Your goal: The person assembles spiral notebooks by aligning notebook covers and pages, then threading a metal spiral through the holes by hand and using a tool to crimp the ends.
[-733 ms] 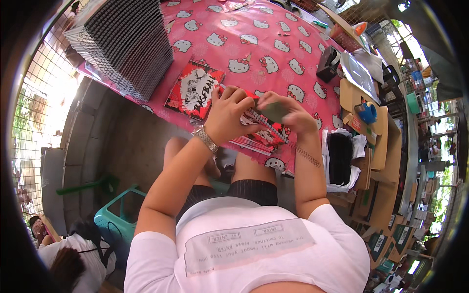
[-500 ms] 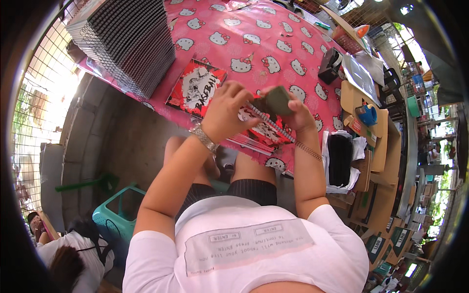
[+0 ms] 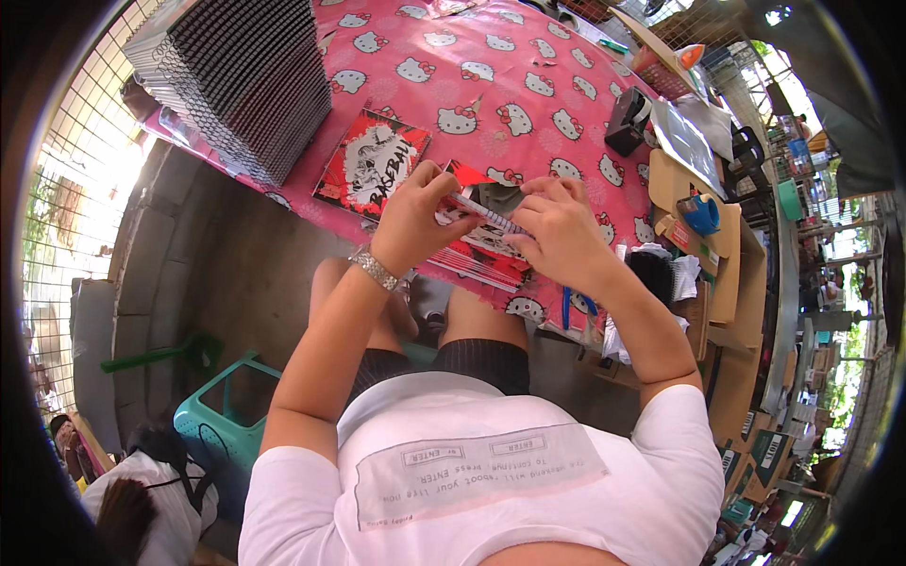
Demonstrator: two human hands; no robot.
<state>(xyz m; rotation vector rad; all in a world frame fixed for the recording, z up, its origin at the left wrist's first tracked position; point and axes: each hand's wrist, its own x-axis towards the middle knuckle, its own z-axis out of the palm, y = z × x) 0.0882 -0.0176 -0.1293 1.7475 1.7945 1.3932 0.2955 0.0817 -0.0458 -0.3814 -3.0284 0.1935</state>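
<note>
In both hands is a red, black and white notebook [image 3: 500, 243], its spine raised. My left hand [image 3: 415, 217], with a metal watch on its wrist, is closed on the spine's left end. The fingers of my right hand [image 3: 566, 226] are closed at the right end of the spiral coil [image 3: 493, 217] along that edge; their tips are partly hidden. Just behind the spine shows a dark grey-green block [image 3: 496, 196], partly covered. Under the hands lies a small pile of red-covered notebooks [image 3: 477, 268]. Another such notebook [image 3: 373, 165] lies flat to the left.
A tall stack of spiral-bound notebooks [image 3: 236, 90] stands at the back left on the pink-clothed table [image 3: 472, 99]. Blue-handled pliers or scissors [image 3: 567, 307] lie at the near edge. Right are a black box [image 3: 627, 123], cardboard [image 3: 746, 274] and a blue tape roll [image 3: 700, 215]. A teal stool [image 3: 222, 424] stands lower left.
My right hand has left the dark block and moved onto the coil. The block sits lower, behind the spine. The coil's loose tail by my right wrist no longer shows. A blue-handled tool has come into view.
</note>
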